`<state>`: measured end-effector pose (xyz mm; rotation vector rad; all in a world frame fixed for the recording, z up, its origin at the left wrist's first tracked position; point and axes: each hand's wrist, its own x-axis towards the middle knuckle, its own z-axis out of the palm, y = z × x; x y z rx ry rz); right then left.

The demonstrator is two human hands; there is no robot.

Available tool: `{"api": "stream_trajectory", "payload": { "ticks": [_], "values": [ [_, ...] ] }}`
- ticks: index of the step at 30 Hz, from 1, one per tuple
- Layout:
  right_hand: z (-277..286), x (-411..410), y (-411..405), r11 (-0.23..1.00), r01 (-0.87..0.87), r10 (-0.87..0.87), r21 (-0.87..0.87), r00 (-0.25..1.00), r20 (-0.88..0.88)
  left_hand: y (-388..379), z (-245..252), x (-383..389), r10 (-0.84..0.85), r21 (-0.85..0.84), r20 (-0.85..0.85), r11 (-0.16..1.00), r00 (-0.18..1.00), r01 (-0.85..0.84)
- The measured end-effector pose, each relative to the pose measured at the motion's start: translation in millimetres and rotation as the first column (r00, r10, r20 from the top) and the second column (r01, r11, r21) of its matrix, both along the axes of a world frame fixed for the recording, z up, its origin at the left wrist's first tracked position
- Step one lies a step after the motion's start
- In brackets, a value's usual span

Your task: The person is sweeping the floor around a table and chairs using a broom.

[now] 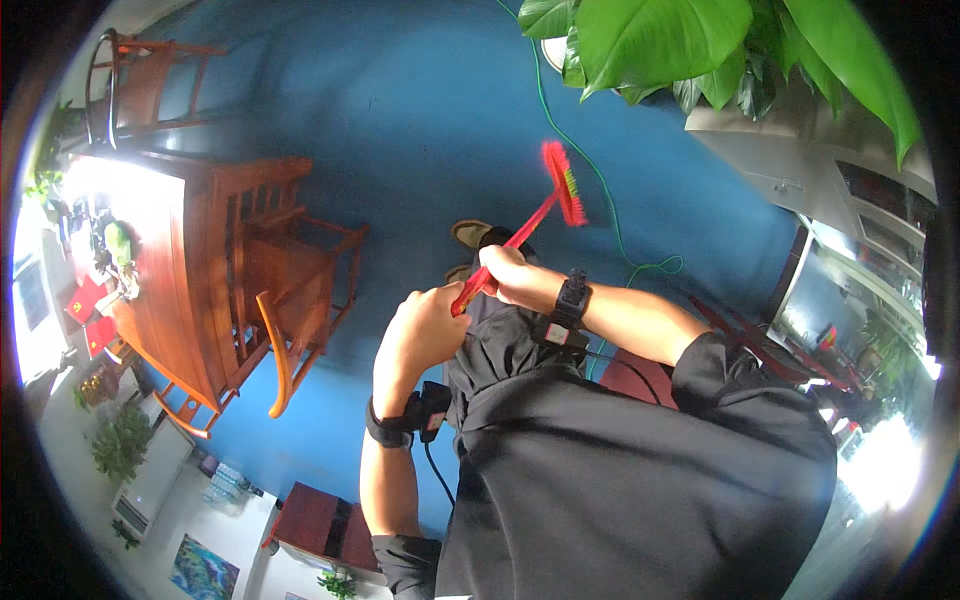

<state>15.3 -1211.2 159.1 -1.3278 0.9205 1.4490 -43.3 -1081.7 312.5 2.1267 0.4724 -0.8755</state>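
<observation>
Both hands grip the red handle of a scrub brush (568, 187) whose head has red and yellow-green bristles. My left hand (426, 322) is closed around the near end of the handle. Farther up it, close to the middle, my right hand (514, 274) wraps the handle, its wrist in a black strap with a small device. The brush head points away from me, tilted, over the blue floor (450, 135); whether it touches the floor I cannot tell. My shoes (471, 232) show partly beyond my hands.
A thin green cable (611, 202) curves over the floor on the right. Wooden chairs (289, 262) stand by a wooden table (150, 247) on the left. Large green leaves (660, 37) hang at top right, near a grey cabinet (780, 161). A dark red seat (634, 375) is beside me.
</observation>
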Motion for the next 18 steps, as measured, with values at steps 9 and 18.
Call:
{"api": "stream_trajectory", "payload": {
  "ticks": [9,18],
  "values": [
    [-73,50,-48,0.975,0.223,-0.222,-0.02,0.975,0.017,-43,-85,49,-0.052,0.06,-0.056,0.997,0.997,0.056],
    [-112,73,-46,0.986,-0.162,0.137,0.04,0.923,0.36,-33,-94,65,-0.029,0.212,0.034,0.977,0.999,0.022]
  ]
}}
